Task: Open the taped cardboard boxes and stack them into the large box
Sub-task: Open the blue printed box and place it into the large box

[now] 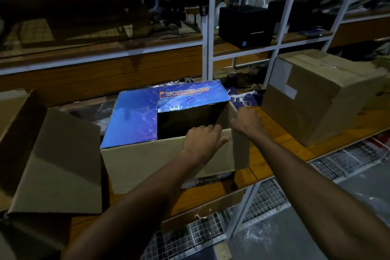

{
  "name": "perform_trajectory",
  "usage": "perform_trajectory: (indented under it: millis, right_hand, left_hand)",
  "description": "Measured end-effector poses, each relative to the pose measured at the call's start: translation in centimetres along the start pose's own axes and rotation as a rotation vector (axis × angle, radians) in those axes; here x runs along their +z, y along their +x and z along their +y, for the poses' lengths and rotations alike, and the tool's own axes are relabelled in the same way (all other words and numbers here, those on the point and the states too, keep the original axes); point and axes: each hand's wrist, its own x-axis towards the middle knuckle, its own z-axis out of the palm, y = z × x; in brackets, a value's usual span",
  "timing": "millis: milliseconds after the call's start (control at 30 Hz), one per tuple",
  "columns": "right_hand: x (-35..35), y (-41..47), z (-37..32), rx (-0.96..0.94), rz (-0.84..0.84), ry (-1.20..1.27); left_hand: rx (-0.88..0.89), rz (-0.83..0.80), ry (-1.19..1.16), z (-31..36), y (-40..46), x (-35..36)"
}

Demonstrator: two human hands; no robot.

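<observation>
At frame centre, the left hand (202, 143) grips the near flap (147, 158) of an open cardboard box (240, 143) while the right hand (249, 122) clasps its right flap (228, 116).

- Dim light, room mostly in shadow.
- White metal shelving frame (207, 34) runs across the back, uprights & crossbars.
- Wooden shelf boards (280, 139), orange-brown, form the work surface.
- Black box-shaped device (245, 25) on the shelf behind, right of centre.
- White wire mesh panels (263, 202) below the bench.
- Grey floor (363, 186) lower right, clear plastic sheet over it.
</observation>
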Motion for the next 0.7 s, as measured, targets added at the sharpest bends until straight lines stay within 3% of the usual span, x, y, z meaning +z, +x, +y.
perform_trajectory:
  millis: [533, 700]
  right_hand:
    - [-1.1, -0.7, 3.1, -0.027, 0.022, -0.076]
    - [-1.2, -1.5, 2.6, -0.206, 0.190, -0.203]
  left_hand:
    - [0.013, -0.069, -0.093, 2.8, -0.3, -1.0]
    - [-0.104, -0.171, -0.210, 3.0, -0.2, -2.1]
